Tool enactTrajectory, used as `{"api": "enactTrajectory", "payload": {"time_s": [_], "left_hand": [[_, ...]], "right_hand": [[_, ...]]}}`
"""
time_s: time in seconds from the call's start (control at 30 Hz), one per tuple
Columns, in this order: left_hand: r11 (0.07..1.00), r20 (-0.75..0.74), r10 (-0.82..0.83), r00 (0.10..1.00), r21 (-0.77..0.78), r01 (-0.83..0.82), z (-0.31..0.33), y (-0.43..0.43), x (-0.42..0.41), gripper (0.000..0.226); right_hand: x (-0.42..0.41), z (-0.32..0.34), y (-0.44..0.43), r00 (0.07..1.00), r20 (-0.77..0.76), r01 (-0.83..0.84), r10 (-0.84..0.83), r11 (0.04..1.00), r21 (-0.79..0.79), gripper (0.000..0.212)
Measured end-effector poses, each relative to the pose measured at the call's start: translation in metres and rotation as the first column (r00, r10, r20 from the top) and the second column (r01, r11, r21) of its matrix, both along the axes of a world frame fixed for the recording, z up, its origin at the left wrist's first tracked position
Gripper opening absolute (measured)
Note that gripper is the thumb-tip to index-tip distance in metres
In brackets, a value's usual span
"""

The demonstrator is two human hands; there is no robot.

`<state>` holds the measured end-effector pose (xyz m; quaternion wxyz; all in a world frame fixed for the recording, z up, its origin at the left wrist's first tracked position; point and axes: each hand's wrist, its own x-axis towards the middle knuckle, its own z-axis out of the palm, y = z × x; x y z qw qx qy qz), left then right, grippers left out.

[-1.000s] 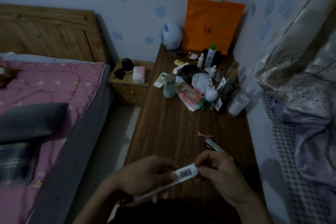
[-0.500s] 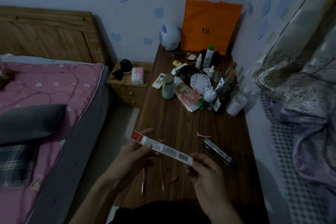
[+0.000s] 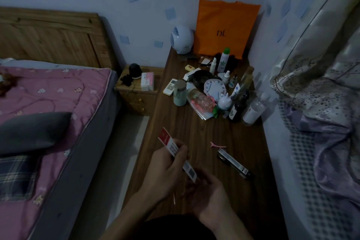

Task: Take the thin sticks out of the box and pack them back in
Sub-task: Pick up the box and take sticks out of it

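My left hand [image 3: 165, 169] grips a long thin white box [image 3: 176, 152] around its middle. The box tilts, its red end up and to the left, its barcode end down and to the right. My right hand [image 3: 206, 191] lies palm up just under that lower end, fingers loosely curved; it is too dark to tell whether anything lies in the palm. One thin stick [image 3: 174, 199] shows on the wooden table [image 3: 194, 132] below my left hand. Other sticks are hidden by my hands.
A dark slim box [image 3: 233, 163] and a pink hair clip [image 3: 217, 145] lie to the right of my hands. Bottles, a clock and a jar crowd the far half of the table before an orange bag [image 3: 224, 25]. A bed [image 3: 48, 113] runs along the left.
My right hand let go of the box's barcode end and turned palm up beneath it. My left hand tilted the box more steeply and now covers most of the sticks on the table.
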<state>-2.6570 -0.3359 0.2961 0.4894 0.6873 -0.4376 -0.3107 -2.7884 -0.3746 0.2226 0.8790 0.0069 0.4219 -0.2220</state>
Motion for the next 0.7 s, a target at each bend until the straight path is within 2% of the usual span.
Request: {"api": "enactTrajectory", "payload": {"time_s": [0.17,0.33,0.4,0.43,0.5,0.53,0.6,0.7], "left_hand": [[0.995,0.153,-0.054,0.987,-0.075,0.066,0.012,-0.003,-0.006,0.025],[0.986,0.211,-0.075,0.975,-0.130,0.104,0.021,-0.006,-0.007,0.026],[0.977,0.275,-0.112,0.955,-0.143,0.156,0.025,-0.008,-0.008,0.032],[0.974,0.301,-0.128,0.945,-0.142,0.177,0.026,-0.009,-0.009,0.035],[0.970,0.321,-0.144,0.936,-0.143,0.198,0.029,-0.010,-0.010,0.038],[0.970,0.324,-0.140,0.936,-0.145,0.195,0.028,-0.011,-0.010,0.037],[0.977,0.306,-0.105,0.946,-0.144,0.155,0.026,-0.013,-0.010,0.038],[0.991,0.161,0.027,0.987,-0.130,-0.005,0.015,-0.014,-0.006,0.037]], "right_hand": [[0.006,-0.004,-0.001,0.997,0.071,0.036,-0.043,0.995,0.096,0.026],[0.009,-0.006,-0.002,0.991,0.135,0.001,-0.013,0.996,0.089,0.027],[0.007,-0.005,-0.003,0.982,0.190,-0.029,0.012,0.996,0.087,0.021],[0.006,-0.005,-0.003,0.973,0.230,-0.034,0.014,0.996,0.081,0.022],[0.004,-0.006,-0.003,0.949,0.314,-0.047,0.022,0.996,0.073,0.042],[0.004,-0.004,-0.003,0.943,0.332,-0.051,0.026,0.996,0.067,0.041],[0.006,-0.004,-0.004,0.963,0.267,-0.034,0.018,0.998,0.055,0.017],[0.005,-0.011,-0.007,0.992,0.124,0.004,-0.013,0.998,0.070,0.026]]}}
